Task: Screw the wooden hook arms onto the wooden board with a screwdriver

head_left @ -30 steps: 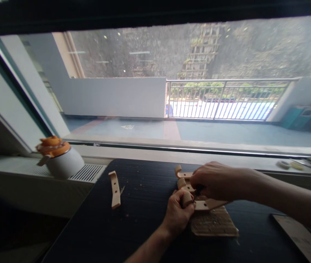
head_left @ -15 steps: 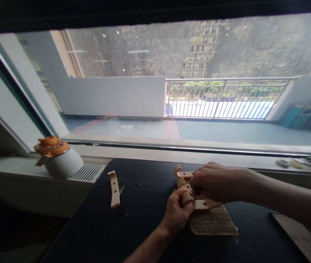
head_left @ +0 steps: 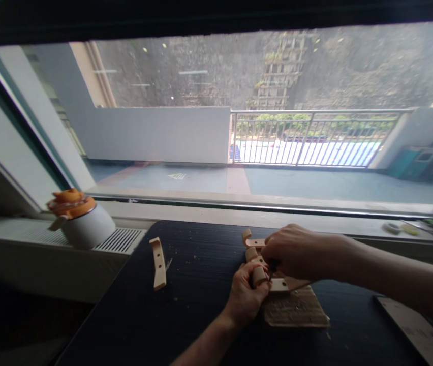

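Observation:
My left hand [head_left: 246,292] is closed round the curled end of the nearest wooden hook [head_left: 259,276]. My right hand [head_left: 285,249] is a fist on a slim dark tool, probably a screwdriver [head_left: 273,269], whose tip points down beside that hook's curl. Its handle is mostly hidden in my fingers. Behind lie a second wooden hook [head_left: 251,253] and a third hook [head_left: 253,243], partly covered by my right hand. A piece of corrugated cardboard [head_left: 296,310] lies in front. Apart on the left rests a loose wooden hook [head_left: 158,264] with two holes.
The black table [head_left: 201,315] stands against a window sill. Wood crumbs are scattered on it. A flat board [head_left: 416,328] lies at the right edge. A white pot with an orange lid [head_left: 89,226] sits on the vented ledge. Tape [head_left: 392,227] lies on the right sill.
My right hand has shifted very slightly to the left over the hook. My left hand keeps its grip, and the pieces on the table look the same.

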### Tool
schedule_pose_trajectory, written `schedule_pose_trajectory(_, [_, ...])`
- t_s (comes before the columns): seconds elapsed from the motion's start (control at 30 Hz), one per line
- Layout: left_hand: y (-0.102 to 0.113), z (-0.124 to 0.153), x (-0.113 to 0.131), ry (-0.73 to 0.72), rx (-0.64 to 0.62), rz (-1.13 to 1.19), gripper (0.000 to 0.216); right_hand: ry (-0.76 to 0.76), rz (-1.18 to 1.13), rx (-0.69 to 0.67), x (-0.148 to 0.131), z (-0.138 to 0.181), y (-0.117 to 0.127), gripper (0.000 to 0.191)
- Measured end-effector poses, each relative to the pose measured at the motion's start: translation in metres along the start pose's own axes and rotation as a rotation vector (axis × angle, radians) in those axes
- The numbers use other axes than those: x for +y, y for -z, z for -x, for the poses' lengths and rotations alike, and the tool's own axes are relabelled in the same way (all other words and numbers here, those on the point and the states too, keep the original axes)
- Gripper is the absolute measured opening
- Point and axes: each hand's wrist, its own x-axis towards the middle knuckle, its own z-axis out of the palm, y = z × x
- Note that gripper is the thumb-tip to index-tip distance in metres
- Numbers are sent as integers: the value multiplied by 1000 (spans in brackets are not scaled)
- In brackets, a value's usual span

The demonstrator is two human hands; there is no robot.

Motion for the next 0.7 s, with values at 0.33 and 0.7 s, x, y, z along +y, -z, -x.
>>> schedule_pose_trajectory(0.33, [0, -1, -1, 8, 5, 7, 12, -67, 1, 62, 3, -2, -6, 24])
schedule_pose_trajectory(0.7, [0, 0, -1, 15, 8, -8, 12, -59, -48, 52, 0, 2, -10, 19])
